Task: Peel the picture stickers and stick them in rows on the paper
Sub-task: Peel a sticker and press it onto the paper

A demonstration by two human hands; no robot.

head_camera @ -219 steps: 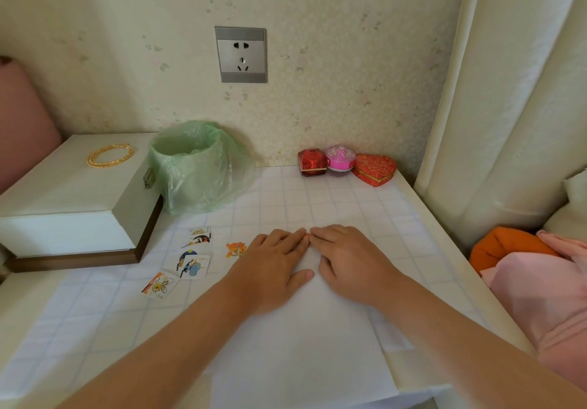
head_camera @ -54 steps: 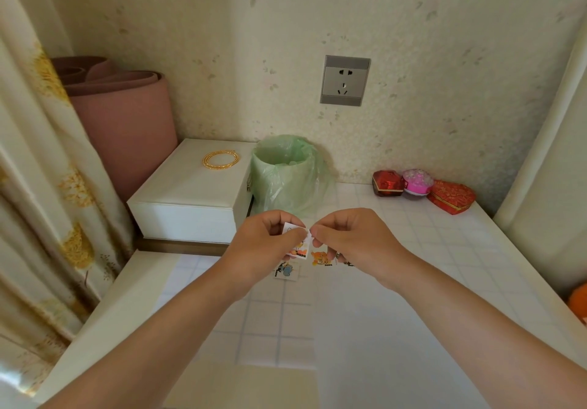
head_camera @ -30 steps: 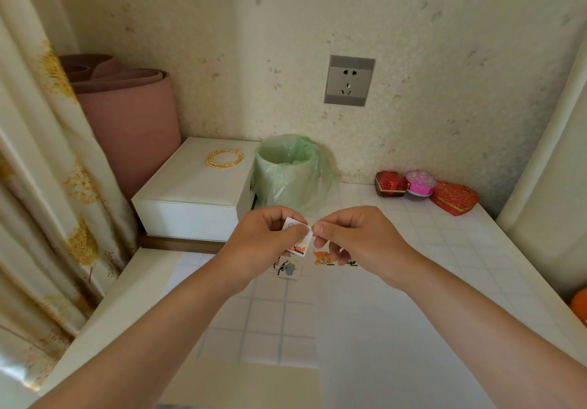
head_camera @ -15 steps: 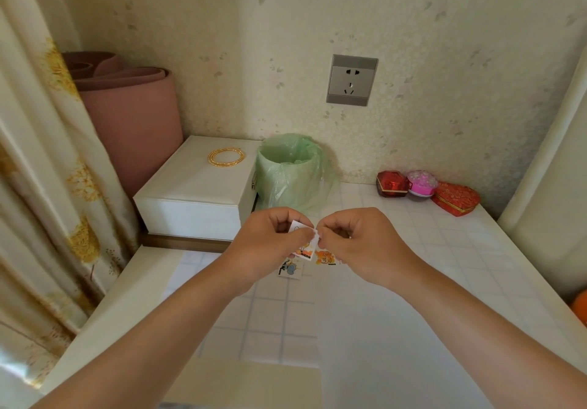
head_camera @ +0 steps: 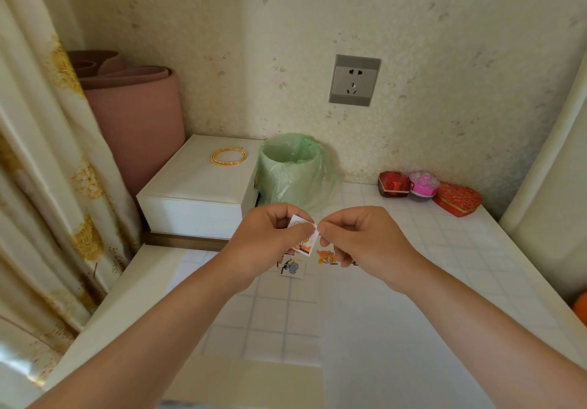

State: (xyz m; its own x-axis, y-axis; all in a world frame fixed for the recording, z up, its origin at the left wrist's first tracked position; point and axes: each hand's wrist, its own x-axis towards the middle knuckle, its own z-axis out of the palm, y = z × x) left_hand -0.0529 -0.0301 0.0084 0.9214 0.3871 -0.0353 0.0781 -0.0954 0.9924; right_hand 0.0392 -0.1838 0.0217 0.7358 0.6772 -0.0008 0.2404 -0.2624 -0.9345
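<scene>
Both hands are raised above the table and meet on one small picture sticker [head_camera: 305, 240] with a white backing. My left hand [head_camera: 273, 240] pinches its left side between thumb and fingers. My right hand [head_camera: 359, 237] pinches its top right corner with thumb and forefinger. Below the hands, a blue cartoon sticker [head_camera: 293, 268] and an orange one [head_camera: 326, 256] lie on the table. The white paper [head_camera: 381, 329] lies flat in front of me, under my right forearm.
A green-bagged bin [head_camera: 293, 173] stands behind the hands, next to a white box [head_camera: 197, 192] with a gold bangle [head_camera: 228, 156] on it. Red and pink trinket boxes [head_camera: 428, 188] sit by the wall. A curtain [head_camera: 47, 170] hangs at the left.
Since the oldest frame both hands left the paper and lifted a sticker. Over the last second they drew closer, my right fingertips working at the sticker's corner.
</scene>
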